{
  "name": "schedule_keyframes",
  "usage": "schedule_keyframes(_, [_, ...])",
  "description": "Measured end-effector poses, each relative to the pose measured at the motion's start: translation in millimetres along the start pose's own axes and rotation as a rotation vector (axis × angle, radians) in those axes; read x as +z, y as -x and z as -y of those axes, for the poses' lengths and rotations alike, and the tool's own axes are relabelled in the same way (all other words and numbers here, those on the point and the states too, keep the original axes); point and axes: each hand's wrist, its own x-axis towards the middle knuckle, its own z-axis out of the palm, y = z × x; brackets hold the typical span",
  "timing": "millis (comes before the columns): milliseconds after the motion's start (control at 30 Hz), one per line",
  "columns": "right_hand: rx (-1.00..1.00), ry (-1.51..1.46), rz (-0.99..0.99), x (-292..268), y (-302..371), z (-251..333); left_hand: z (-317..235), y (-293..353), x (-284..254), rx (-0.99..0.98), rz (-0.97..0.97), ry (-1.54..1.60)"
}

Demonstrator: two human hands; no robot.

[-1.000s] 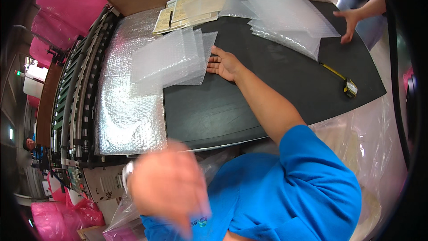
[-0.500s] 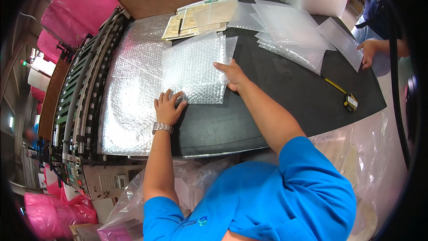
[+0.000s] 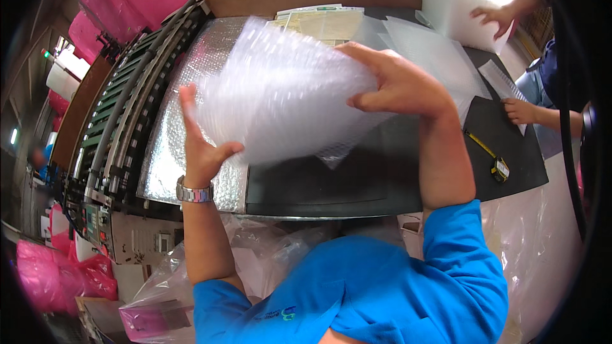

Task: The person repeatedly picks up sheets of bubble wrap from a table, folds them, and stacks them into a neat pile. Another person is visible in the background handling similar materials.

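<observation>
Clear bubble-wrap sheets (image 3: 280, 95), smeared by motion, are held up above the black table between my hands. My right hand (image 3: 401, 83) grips their right edge, thumb on the near side and fingers over the far side. On the left edge, my left hand (image 3: 205, 146) is spread, thumb apart from the fingers, with the edge resting in its crook. How many sheets there are I cannot tell. Beneath and to the left lies a wide silvery bubble-wrap sheet (image 3: 172, 172) beside the roller machine.
A roller machine (image 3: 127, 102) borders the table (image 3: 319, 191) on the left. Papers (image 3: 319, 22) and more clear sheets (image 3: 433, 57) lie at the back. A tape measure (image 3: 500, 171) sits at right, near a co-worker's hand (image 3: 520, 111) on a narrow clear sheet (image 3: 500, 83).
The bubble-wrap sheets have been lifted off the table and tilted. My right hand rose with them, while my left moved leftward to their edge. The co-worker's lower hand shifted slightly.
</observation>
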Motion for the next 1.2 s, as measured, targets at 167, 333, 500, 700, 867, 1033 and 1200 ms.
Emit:
schedule_keyframes(167, [-0.109, 0.294, -0.053, 4, -5, 21, 16, 57, 35, -0.437, 0.080, 0.413])
schedule_keyframes(333, [-0.073, 0.278, -0.559, 10, 5, -28, 30, 76, 60, -0.492, -0.086, 0.443])
schedule_keyframes(500, [0.131, -0.691, -0.529, 66, 27, -120, 15, 63, 70, -0.364, -0.274, 0.645])
schedule_keyframes(700, [0.181, -0.874, -0.405, 108, 24, -107, 23, 87, 75, -0.385, -0.221, 0.429])
schedule_keyframes(867, [0.128, -0.914, -0.449, 114, 28, -113, 23, 94, 76, -0.390, -0.256, 0.426])
schedule_keyframes(1033, [0.116, -0.928, -0.477, 108, 29, -105, 11, 90, 72, -0.378, -0.292, 0.337])
schedule_keyframes(1200, [0.056, -0.902, -0.496, 108, 24, -107, 5, 88, 73, -0.299, -0.317, 0.253])
